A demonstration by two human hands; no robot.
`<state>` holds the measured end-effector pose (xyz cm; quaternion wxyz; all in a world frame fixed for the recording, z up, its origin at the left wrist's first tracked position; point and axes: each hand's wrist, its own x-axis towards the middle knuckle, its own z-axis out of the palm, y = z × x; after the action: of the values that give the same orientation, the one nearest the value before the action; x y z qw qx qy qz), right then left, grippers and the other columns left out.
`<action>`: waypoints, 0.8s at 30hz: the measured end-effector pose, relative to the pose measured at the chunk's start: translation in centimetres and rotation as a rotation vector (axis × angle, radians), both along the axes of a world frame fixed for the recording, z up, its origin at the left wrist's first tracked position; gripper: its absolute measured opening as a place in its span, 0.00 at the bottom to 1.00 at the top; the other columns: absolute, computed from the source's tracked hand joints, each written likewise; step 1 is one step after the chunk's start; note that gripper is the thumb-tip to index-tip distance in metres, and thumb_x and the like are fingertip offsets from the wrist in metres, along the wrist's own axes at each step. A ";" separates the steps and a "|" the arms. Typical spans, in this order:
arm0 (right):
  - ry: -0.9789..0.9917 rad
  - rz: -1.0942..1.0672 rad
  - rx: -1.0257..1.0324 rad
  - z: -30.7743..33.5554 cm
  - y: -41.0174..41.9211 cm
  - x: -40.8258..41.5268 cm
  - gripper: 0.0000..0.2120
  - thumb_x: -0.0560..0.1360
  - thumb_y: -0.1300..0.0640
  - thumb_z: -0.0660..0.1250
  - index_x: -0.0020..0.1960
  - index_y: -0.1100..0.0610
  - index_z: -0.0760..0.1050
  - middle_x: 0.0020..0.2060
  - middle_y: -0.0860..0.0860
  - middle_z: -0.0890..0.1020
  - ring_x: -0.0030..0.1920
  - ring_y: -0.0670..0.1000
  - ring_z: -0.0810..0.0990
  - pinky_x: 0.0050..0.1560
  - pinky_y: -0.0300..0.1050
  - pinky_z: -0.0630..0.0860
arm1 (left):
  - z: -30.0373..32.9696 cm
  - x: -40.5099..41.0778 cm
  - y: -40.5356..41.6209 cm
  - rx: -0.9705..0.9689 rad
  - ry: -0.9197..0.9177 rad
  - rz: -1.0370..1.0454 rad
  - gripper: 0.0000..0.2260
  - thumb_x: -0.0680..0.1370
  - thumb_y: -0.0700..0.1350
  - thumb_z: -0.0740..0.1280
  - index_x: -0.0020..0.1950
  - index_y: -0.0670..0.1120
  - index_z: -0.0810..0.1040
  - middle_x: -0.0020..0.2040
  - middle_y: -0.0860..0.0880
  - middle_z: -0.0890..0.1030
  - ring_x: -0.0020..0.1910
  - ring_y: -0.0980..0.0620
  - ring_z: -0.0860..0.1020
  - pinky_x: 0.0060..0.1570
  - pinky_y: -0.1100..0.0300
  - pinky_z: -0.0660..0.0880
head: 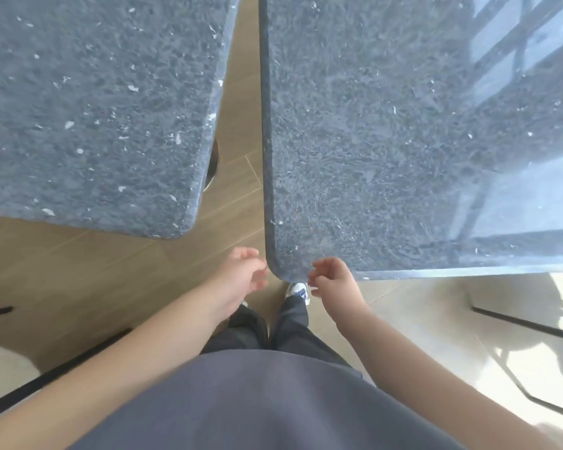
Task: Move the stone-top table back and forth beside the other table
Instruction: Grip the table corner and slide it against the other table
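Two speckled grey stone benches are standing apart: right bench (387,141), left bench (95,102). Left hand (241,277) and right hand (332,280) are hovering loosely curled, holding nothing.

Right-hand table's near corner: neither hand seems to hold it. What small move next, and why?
Probably close both hands onto the corner of the right-hand table. The left hand and right hand flank it, fingers loosely curled, gripping nothing. The left table stands apart across a gap.

I can read no text, label, brand or number anywhere on what I see from here.
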<state>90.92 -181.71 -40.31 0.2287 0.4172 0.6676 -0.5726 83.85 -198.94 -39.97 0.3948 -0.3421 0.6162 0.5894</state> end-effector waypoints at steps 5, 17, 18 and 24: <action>-0.245 -0.110 -0.175 -2.3 3.7 1.2 0.09 0.80 0.68 0.56 0.44 0.59 0.70 0.35 0.56 0.75 0.36 0.54 0.73 0.38 0.44 0.70 | -3.4 1.2 3.8 -0.042 -0.225 0.115 0.08 0.81 0.39 0.68 0.57 0.43 0.71 0.61 0.42 0.71 0.64 0.43 0.72 0.72 0.50 0.68; -0.194 -1.004 -0.726 -6.8 3.6 -0.1 0.30 0.81 0.45 0.65 0.76 0.61 0.66 0.73 0.58 0.73 0.74 0.56 0.71 0.74 0.50 0.67 | -8.7 3.4 8.1 0.347 -0.253 0.617 0.15 0.82 0.48 0.68 0.65 0.40 0.77 0.56 0.40 0.86 0.58 0.43 0.84 0.68 0.47 0.74; -0.192 -1.086 -0.789 -7.0 3.4 -0.2 0.31 0.79 0.43 0.67 0.74 0.61 0.68 0.71 0.58 0.75 0.73 0.55 0.72 0.75 0.49 0.67 | -8.8 3.6 8.2 0.363 -0.251 0.632 0.15 0.82 0.47 0.68 0.65 0.40 0.77 0.57 0.40 0.85 0.57 0.42 0.84 0.67 0.47 0.75; -0.128 -1.183 -0.776 -8.6 3.2 -0.3 0.19 0.77 0.49 0.72 0.61 0.62 0.80 0.57 0.59 0.85 0.59 0.58 0.83 0.67 0.51 0.75 | -9.6 3.7 8.7 0.373 -0.226 0.676 0.14 0.82 0.44 0.68 0.66 0.40 0.76 0.58 0.39 0.85 0.62 0.39 0.81 0.67 0.42 0.74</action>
<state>90.57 -178.49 -48.95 0.0502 0.6309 0.0621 -0.7717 87.57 -190.27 -49.62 0.2993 -0.5107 0.3040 0.7465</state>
